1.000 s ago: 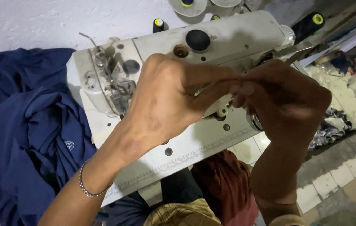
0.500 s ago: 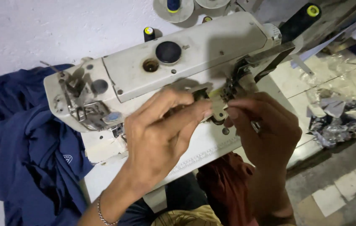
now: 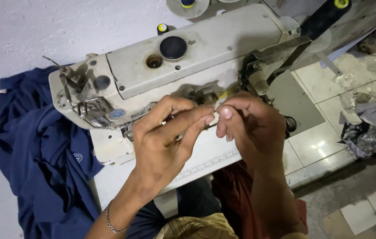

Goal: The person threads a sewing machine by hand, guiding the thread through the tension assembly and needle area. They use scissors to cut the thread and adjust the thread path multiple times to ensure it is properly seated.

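— How much room do the hands have?

— Little. The left hand (image 3: pixel 163 141) and the right hand (image 3: pixel 252 128) meet fingertip to fingertip just in front of the worn off-white industrial sewing machine (image 3: pixel 188 62), above the pale table edge with its printed ruler strip (image 3: pixel 205 166). The machine's body closes off the far side; the crumpled dark blue garment (image 3: pixel 37 146) fills the left. To the right the table ends and the tiled floor (image 3: pixel 320 132) lies below, with a heap of grey fabric scraps (image 3: pixel 369 128) on it.

— And what are they holding?

— A small pale piece (image 3: pixel 215 118), pinched between the left thumb and forefinger and met by the right thumb and forefinger. Both hands are closed in a pinch on it. It is too small to tell its material. A thin metal bracelet (image 3: pixel 115 223) circles the left wrist.
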